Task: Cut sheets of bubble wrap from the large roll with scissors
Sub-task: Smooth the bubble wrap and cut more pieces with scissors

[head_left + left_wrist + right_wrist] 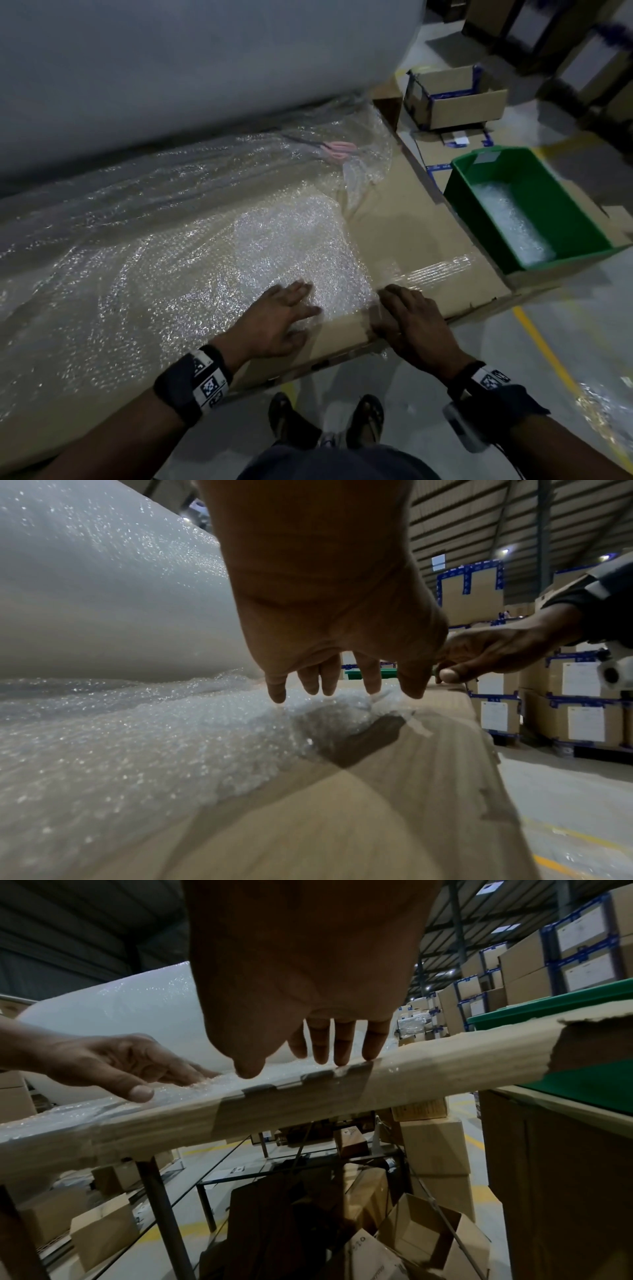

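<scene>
Two bare hands work at the near edge of a cardboard-covered table (428, 240), each wrist wearing a dark strap with a printed marker. The left hand (281, 318) lies palm down with its fingers straight and slightly spread, pressing on a folded piece of bubble wrap (291, 246) that rests on top of the wider bubble wrap sheet (120, 274) spread across the table. In the left wrist view the left fingertips (277, 693) touch the bubbled surface while the palm is raised off it. The right hand (414, 318) sits just beside the left, at the right edge of the folded piece, with its fingers extended downward; in the right wrist view the right fingertips (342, 1058) meet the table's taped front edge and the thumb comes down on the wrap, and neither hand is curled round anything. The large roll (171, 68) lies along the far side of the table, with the spread sheet running out from beneath it toward the person. Scissors (337, 149) with pink handles lie under a layer of the wrap near the roll's right end, well apart from both hands. A green plastic bin (479, 192) stands on the table's right side with pieces of bubble wrap inside it. Beyond it an open cardboard box (455, 99) sits on flattened cartons.
</scene>
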Demonstrator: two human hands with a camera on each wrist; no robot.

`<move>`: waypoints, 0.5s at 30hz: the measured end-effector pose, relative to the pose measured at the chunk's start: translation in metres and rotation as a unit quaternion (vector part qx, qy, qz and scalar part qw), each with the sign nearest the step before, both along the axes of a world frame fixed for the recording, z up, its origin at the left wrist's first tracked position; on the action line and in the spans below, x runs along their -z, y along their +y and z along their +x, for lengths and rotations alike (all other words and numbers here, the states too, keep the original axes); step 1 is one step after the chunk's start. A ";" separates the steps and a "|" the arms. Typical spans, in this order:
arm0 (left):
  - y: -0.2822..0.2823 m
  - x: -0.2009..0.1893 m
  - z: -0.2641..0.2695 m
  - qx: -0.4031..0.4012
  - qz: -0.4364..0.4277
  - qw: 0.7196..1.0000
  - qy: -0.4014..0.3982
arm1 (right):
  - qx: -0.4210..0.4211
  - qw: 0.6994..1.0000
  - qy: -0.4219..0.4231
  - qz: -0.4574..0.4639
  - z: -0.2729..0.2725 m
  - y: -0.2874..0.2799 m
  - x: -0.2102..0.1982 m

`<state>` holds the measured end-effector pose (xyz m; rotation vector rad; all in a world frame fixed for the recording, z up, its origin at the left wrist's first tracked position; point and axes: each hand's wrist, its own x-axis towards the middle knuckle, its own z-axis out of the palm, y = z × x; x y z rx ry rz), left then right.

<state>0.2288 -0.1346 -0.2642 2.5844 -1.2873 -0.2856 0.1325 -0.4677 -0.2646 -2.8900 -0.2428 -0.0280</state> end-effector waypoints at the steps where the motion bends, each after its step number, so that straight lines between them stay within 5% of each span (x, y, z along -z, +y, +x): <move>1: -0.001 -0.001 0.000 -0.001 0.000 1.000 0.001 | -0.004 1.000 0.000 -0.021 0.000 0.001 0.001; 15: 0.069 -0.016 0.043 -0.152 -0.090 0.984 0.009 | -0.001 1.000 -0.004 -0.021 -0.022 -0.014 -0.023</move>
